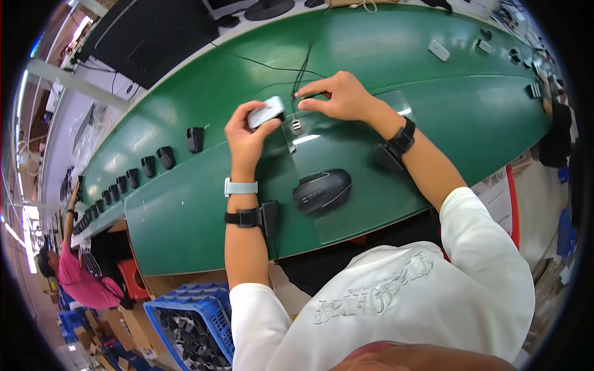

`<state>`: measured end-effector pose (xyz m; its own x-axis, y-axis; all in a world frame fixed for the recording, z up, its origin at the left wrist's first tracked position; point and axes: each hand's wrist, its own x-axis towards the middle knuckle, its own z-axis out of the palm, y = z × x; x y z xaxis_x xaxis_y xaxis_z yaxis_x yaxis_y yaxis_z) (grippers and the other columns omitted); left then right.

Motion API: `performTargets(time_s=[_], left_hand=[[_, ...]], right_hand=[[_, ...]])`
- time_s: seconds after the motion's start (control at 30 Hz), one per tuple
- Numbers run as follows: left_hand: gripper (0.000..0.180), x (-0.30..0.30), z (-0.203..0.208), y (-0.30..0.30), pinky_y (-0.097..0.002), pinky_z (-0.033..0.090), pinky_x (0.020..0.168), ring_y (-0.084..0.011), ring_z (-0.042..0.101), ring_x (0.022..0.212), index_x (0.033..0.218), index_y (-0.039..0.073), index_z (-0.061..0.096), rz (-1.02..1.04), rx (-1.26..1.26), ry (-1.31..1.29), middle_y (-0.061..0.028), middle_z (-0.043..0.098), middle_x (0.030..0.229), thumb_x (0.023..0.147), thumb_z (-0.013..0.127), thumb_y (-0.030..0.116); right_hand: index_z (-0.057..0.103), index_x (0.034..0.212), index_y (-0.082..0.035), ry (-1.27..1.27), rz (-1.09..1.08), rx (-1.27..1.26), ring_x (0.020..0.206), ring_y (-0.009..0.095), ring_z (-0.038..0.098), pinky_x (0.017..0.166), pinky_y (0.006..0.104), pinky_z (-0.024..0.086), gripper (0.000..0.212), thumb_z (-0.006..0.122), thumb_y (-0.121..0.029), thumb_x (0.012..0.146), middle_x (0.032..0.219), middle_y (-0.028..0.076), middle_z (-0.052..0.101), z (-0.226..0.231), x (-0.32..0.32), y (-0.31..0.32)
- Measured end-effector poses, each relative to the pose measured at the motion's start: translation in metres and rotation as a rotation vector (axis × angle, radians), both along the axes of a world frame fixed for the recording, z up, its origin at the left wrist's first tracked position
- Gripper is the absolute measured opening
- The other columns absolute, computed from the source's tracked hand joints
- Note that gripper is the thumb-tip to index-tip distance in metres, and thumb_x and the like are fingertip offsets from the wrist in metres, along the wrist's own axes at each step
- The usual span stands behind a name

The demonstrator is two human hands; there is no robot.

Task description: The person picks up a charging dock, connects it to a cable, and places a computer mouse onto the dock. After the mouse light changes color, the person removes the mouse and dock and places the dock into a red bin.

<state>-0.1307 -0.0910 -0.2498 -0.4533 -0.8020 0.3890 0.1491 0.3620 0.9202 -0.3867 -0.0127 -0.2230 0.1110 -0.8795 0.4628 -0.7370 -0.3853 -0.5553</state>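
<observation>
My left hand (247, 127) is closed round a small box-shaped device (266, 113) with a white face and dark sides, tilted above the table. Just to its right, my right hand (340, 99) pinches the end of a black cable (318, 96); its tip is mostly hidden by the fingers. Between and just below the hands is a small piece with two USB-like slots (296, 125). Thin black cables (302, 71) run from there toward the far edge. Nearer to me, a black computer mouse (323, 191) rests on the table.
Black devices (195, 140) stand in a row on the green table (185, 222), curving left. White-faced units (439, 51) lie far right. A dark monitor (148, 43) stands far left. A blue crate (213, 303) of dark parts is below. Another person in pink (86, 281) works at left.
</observation>
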Motion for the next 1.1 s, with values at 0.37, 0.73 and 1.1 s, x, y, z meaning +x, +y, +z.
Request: performTargets(time_s=[0.37,0.73,1.1], left_hand=[[0.069,-0.021,0.007,0.026,-0.0337,0.051,0.099,-0.0216,0.063,0.114,0.139,0.004,0.048,-0.227,0.213,-0.060,-0.0120,0.065,0.123,0.079,0.081,0.007],[0.023,0.001,-0.028,-0.013,-0.0267,0.048,0.080,-0.0130,0.057,0.088,0.124,0.001,0.058,0.071,0.147,-0.052,-0.0070,0.065,0.118,0.106,0.055,0.017],[0.022,-0.002,-0.027,-0.014,-0.0261,0.047,0.077,-0.0132,0.058,0.089,0.121,0.000,0.060,0.151,0.098,-0.151,-0.0082,0.067,0.113,0.105,0.059,0.015]], right_hand=[[0.069,0.116,-0.012,-0.029,0.351,-0.316,0.101,0.036,0.064,0.085,0.0430,0.054,0.030,0.075,-0.024,0.089,0.112,0.015,0.063,-0.008,0.034,0.015],[0.064,0.127,-0.007,-0.637,-0.525,-0.397,0.108,0.016,0.066,0.094,0.0309,0.056,0.029,0.065,-0.002,0.098,0.121,0.006,0.067,0.045,-0.188,0.292],[0.064,0.124,-0.002,-0.903,-1.316,0.351,0.095,0.017,0.067,0.084,0.0338,0.056,0.045,0.080,-0.021,0.086,0.105,0.006,0.072,-0.149,-0.230,0.634]])
